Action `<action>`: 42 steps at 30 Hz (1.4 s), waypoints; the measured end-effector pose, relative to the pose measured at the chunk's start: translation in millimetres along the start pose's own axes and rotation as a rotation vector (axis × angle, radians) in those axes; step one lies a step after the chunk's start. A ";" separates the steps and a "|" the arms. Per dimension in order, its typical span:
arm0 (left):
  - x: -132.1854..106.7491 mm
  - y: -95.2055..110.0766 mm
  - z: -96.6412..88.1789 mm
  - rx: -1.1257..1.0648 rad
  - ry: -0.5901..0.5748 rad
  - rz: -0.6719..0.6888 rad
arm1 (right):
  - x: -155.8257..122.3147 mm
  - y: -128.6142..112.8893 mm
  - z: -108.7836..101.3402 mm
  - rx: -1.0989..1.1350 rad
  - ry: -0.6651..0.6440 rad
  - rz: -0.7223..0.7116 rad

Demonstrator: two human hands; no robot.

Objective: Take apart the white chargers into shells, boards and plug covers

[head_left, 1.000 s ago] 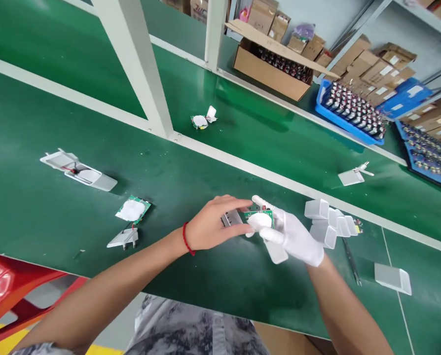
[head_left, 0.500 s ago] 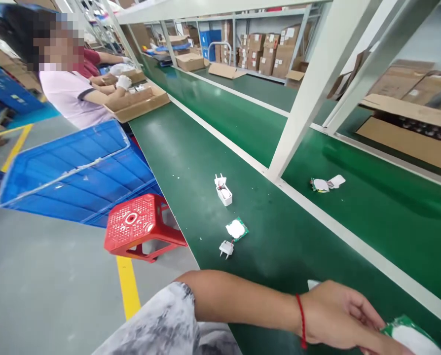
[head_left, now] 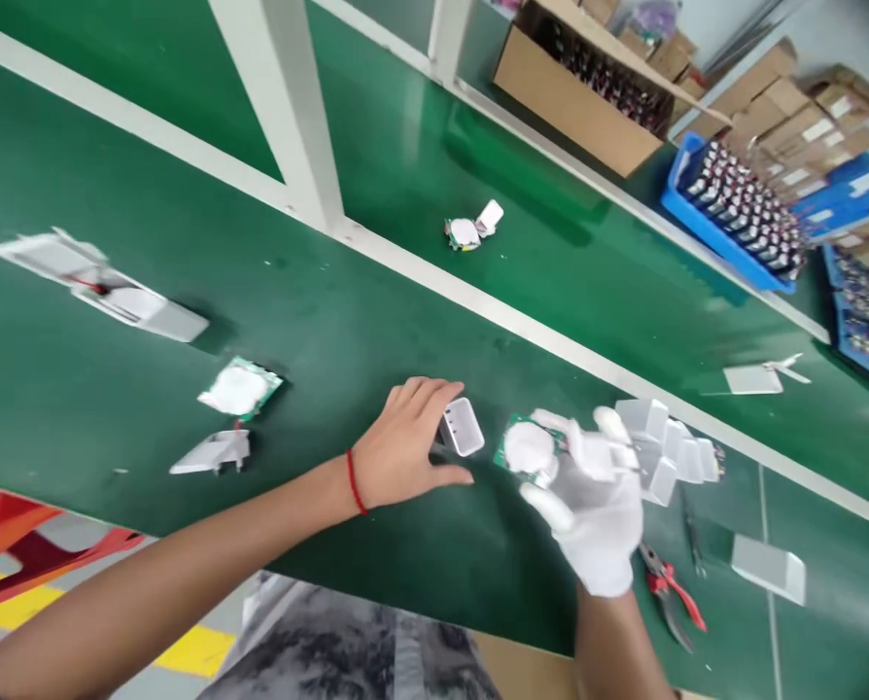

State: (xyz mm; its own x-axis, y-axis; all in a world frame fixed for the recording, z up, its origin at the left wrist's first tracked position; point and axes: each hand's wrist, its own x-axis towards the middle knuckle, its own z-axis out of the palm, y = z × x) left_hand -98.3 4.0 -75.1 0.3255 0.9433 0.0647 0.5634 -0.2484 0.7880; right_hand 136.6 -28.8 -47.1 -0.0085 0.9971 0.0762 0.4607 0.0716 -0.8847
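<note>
My left hand (head_left: 409,437), bare with a red string bracelet, curves around a small white plastic case (head_left: 466,428) whose hollow side faces up. Its fingers rest by the upper edge, while the thumb stands apart below it. In a white glove, my right hand (head_left: 595,506) has a green circuit board (head_left: 528,449) with a round white pad between thumb and forefinger. To the left lies another padded circuit board (head_left: 239,387), wired to a white plug piece (head_left: 216,450). Farther left is an opened white plug case (head_left: 139,303) with red wire.
Beside my right hand are several white cases (head_left: 664,442), red-handled pliers (head_left: 672,593) and a white cover (head_left: 768,567). A white post (head_left: 289,107) rises from the bench. Across the rail lie a board with cover (head_left: 468,230), a carton (head_left: 573,102) and a filled blue tray (head_left: 733,228).
The view has swung right and down to the bench before me. My left hand has gone from a circuit board to the small white case. My gloved right hand has come into view.
</note>
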 end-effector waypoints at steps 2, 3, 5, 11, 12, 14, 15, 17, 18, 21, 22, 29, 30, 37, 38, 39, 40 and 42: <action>2.4 -5.9 8.4 -0.017 -0.039 0.014 | 9.3 -1.5 5.8 0.070 -0.071 -0.007; 4.0 -7.8 10.5 -0.047 -0.058 0.027 | 13.8 -3.0 8.6 0.116 -0.108 -0.018; 7.5 -11.5 10.8 -0.114 -0.104 0.067 | 22.2 -5.8 14.2 0.201 -0.196 -0.027; 13.5 -23.2 6.3 -0.178 -0.123 0.154 | 37.5 -5.8 23.8 0.158 -0.352 0.071; 13.8 -24.2 6.5 -0.175 -0.128 0.151 | 38.7 -6.0 23.3 0.124 -0.370 0.088; 14.2 -25.1 7.1 -0.176 -0.137 0.151 | 40.9 -7.6 21.1 0.060 -0.392 0.083; 14.4 -25.3 7.4 -0.182 -0.141 0.152 | 42.2 -8.8 19.7 0.037 -0.394 0.062; 14.8 -25.7 7.6 -0.200 -0.138 0.153 | 44.8 -11.1 17.0 0.038 -0.390 0.004; 15.0 -26.0 7.6 -0.209 -0.134 0.155 | 45.9 -12.0 15.8 0.054 -0.399 -0.012; 15.0 -27.8 7.9 -0.221 -0.124 0.173 | 47.7 -13.5 13.2 0.100 -0.474 0.013; 15.0 -28.5 8.1 -0.224 -0.121 0.186 | 47.8 -13.6 12.6 0.089 -0.495 0.025; 15.8 -29.7 8.2 -0.242 -0.121 0.205 | 49.0 -11.4 15.5 0.050 -0.511 -0.007; 15.8 -29.6 8.2 -0.238 -0.121 0.206 | 49.2 -11.5 16.5 0.052 -0.518 -0.008; 15.5 -29.6 8.3 -0.248 -0.125 0.206 | 45.0 -13.0 19.4 -0.088 -0.530 -0.048; 15.6 -29.6 8.3 -0.251 -0.119 0.209 | 44.3 -12.8 18.7 -0.118 -0.537 -0.070; 15.7 -29.6 8.4 -0.252 -0.112 0.215 | 43.7 -12.6 17.9 -0.147 -0.545 -0.094; 15.7 -29.6 8.4 -0.251 -0.103 0.220 | 43.3 -12.3 17.1 -0.175 -0.551 -0.115; 15.8 -29.4 8.3 -0.246 -0.096 0.231 | 43.0 -11.9 15.7 -0.230 -0.549 -0.139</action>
State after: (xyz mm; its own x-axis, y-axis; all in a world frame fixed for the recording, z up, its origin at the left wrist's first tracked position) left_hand -103.4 24.4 -102.3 0.4993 0.8406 0.2102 0.2704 -0.3816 0.8839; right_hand 116.8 13.6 -40.6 -0.5105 0.8517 -0.1181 0.6015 0.2555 -0.7569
